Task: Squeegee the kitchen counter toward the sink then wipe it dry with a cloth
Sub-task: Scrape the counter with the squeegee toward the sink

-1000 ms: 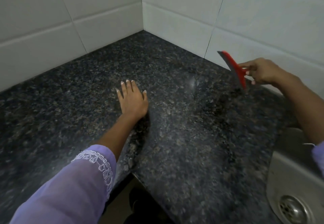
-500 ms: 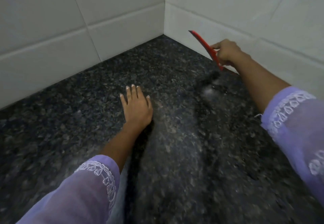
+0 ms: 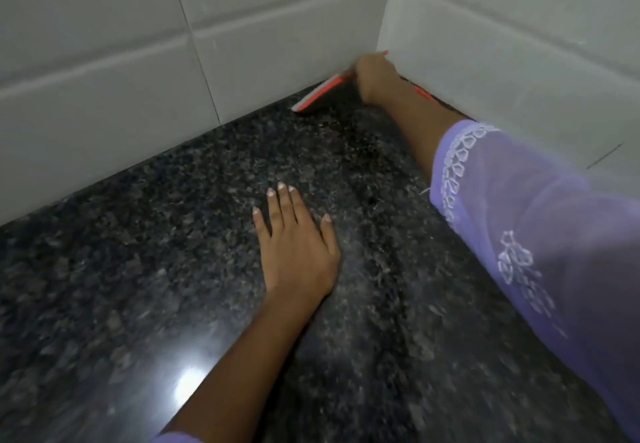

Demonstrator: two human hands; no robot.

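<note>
Counter: a dark, speckled stone kitchen counter (image 3: 145,269) fills the bottom of the view. It is shiny, with a bright spot of light near its front edge.

Walls: pale tiled walls (image 3: 104,61) stand along the back and the right side of the counter. They meet at the far right corner.

Squeegee: the red squeegee (image 3: 320,94) is in that far corner. Its long blade lies low along the back edge of the counter, right by the back wall. A bit of red also shows just past the hand, near the right wall.

Right hand: the right hand (image 3: 374,77) is closed around the squeegee handle, right in the corner. The arm reaches across the counter to get there.

Left hand: the left hand (image 3: 298,245) lies flat on the middle of the counter, palm down, fingers straight and close together. It holds nothing. It is well apart from the squeegee.

Sleeve: a purple sleeve (image 3: 536,234) with white stitching covers the right arm above the wrist.
</note>
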